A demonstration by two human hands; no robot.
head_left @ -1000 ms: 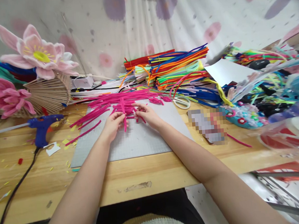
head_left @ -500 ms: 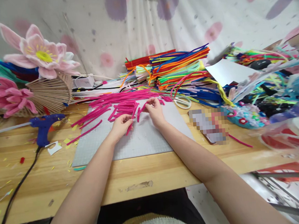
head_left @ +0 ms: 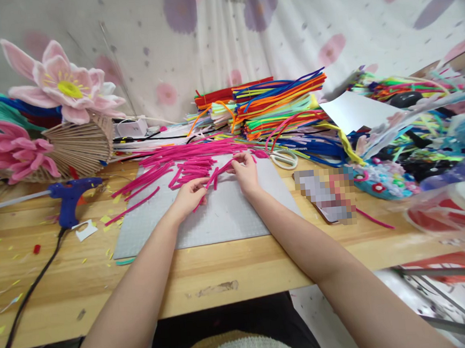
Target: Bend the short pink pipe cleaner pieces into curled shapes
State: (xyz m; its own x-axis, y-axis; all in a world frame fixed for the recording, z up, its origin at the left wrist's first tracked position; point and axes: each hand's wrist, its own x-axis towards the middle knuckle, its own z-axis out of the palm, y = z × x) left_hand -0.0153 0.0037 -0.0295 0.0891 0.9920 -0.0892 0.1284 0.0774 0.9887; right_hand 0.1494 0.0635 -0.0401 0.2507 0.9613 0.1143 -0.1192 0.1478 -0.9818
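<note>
A magenta fuzzy stem (head_left: 220, 172) runs slanting between my two hands above the grey cutting mat (head_left: 228, 217). My left hand (head_left: 193, 196) pinches its lower left part, with an end poking out below the fingers. Fingertips of my right hand (head_left: 245, 171) close on its upper right part. A short magenta piece lies on the mat just under the stem. Behind my left hand is a pile of folded magenta pieces (head_left: 194, 169), and longer magenta stems (head_left: 190, 151) lie across the mat's back edge.
A blue glue gun (head_left: 71, 200) and pink fuzzy flowers (head_left: 64, 85) are on the left. White-handled scissors (head_left: 283, 160), a blurred phone (head_left: 323, 196) and a plastic-wrapped red-and-white tub (head_left: 444, 208) are on the right. Colourful stem bundles (head_left: 279, 103) stand at the back.
My right hand has moved slightly right, away from my left. The magenta stem now stretches straight between both hands, where before they were nearer each other.
</note>
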